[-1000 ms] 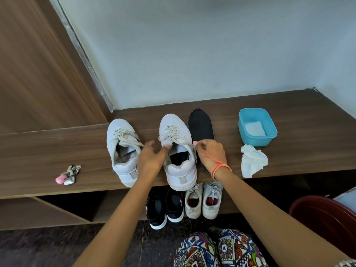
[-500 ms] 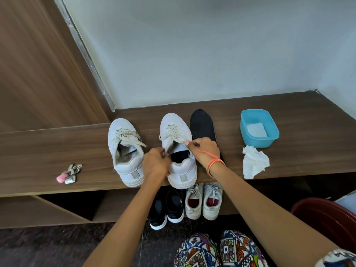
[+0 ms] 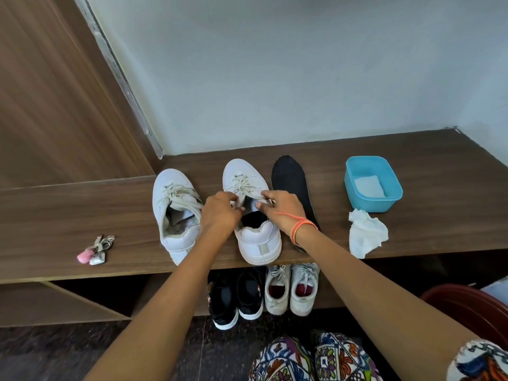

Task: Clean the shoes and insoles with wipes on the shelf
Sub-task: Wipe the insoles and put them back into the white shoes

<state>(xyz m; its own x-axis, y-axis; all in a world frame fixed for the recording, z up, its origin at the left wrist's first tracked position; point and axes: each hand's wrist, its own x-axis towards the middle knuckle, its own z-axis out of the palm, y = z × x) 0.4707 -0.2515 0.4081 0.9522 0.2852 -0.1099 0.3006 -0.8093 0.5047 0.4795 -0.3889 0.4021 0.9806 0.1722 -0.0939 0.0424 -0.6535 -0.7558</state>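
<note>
Noted a black pair (image 3: 236, 295) and a pale pair (image 3: 291, 290) under the shelf (image 3: 55, 215). Found both hands curled at the mouth of the right white shoe (image 3: 258, 243) on the shelf, left hand (image 3: 220, 213) pinching what looked like a lace, right hand (image 3: 283, 213) pinching the laces opposite. Saw the left white shoe (image 3: 176, 215) beside it, a black insole (image 3: 291, 177) on its other side, then a crumpled wipe (image 3: 365, 233) and, farthest, a blue tub (image 3: 373, 202).
</note>
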